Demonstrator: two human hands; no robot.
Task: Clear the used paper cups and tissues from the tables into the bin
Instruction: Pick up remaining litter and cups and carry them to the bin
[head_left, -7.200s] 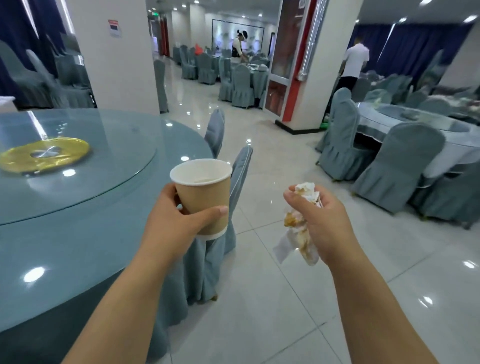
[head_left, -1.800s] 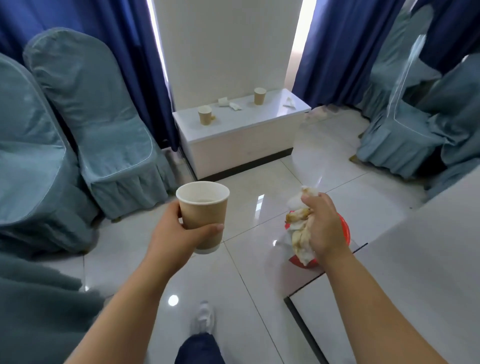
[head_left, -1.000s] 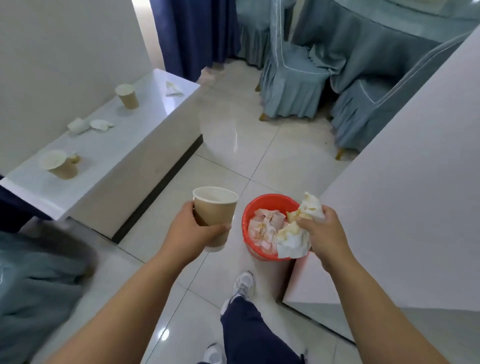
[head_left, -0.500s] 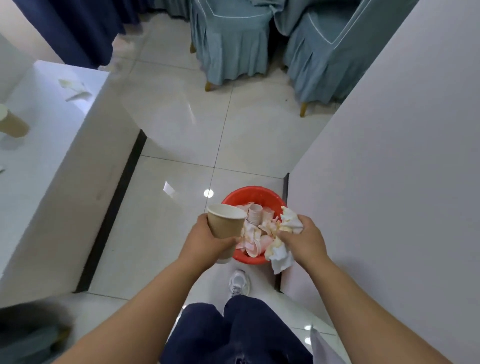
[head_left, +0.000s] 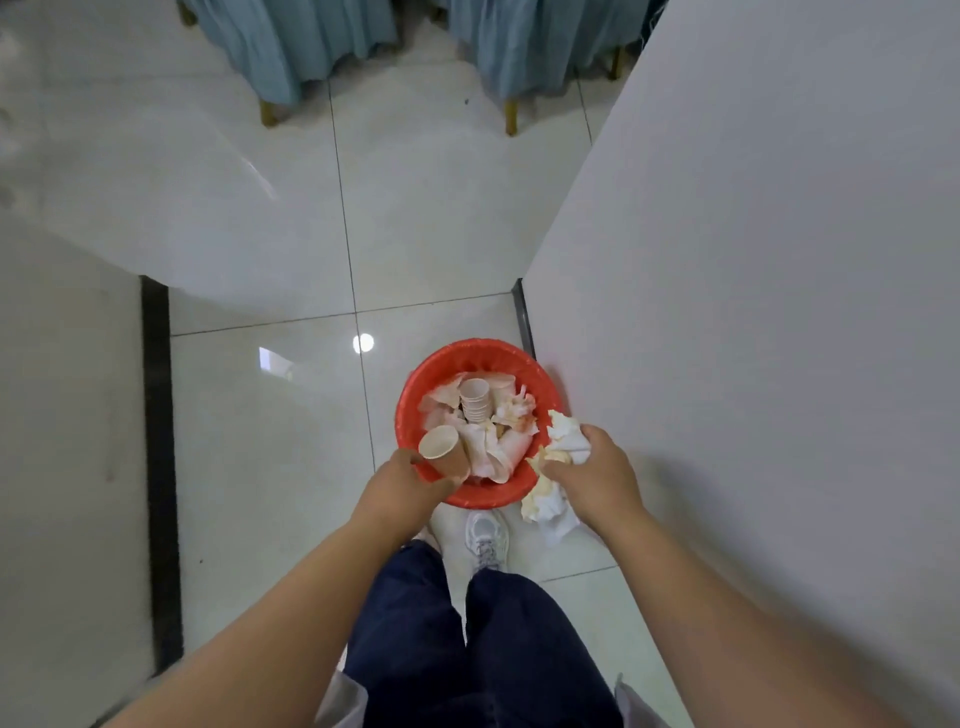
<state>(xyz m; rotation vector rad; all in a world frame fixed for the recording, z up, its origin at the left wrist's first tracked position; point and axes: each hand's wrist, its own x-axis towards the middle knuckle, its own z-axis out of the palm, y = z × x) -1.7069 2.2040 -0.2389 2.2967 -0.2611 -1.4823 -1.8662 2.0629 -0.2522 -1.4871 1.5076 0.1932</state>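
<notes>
The dumping step is in hand. The person stands over the red bin (head_left: 470, 347), which sits on the tiled floor (head_left: 270, 415) against the corner of a white wall (head_left: 753, 260). It already holds a nested stack of paper cups (head_left: 474, 399) among crumpled tissues.

The left hand (head_left: 402, 480) is wrapped round a brown paper cup (head_left: 445, 456). The cup is tipped on its side with its mouth turned up and to the left, and it hangs just over the bin's near rim.

The right hand (head_left: 592, 467) is clenched on a wad of stained tissues (head_left: 544, 500) at the bin's right edge. Much of that wad appears to hang outside the rim, over the floor.

The cup looks ready to drop — loosening the left fingers should let it fall inside. The tissues probably call for a short shift to the left first, so the trailing part clears the rim before the grip opens — otherwise a piece may land beside the white shoe (head_left: 485, 535).
</notes>
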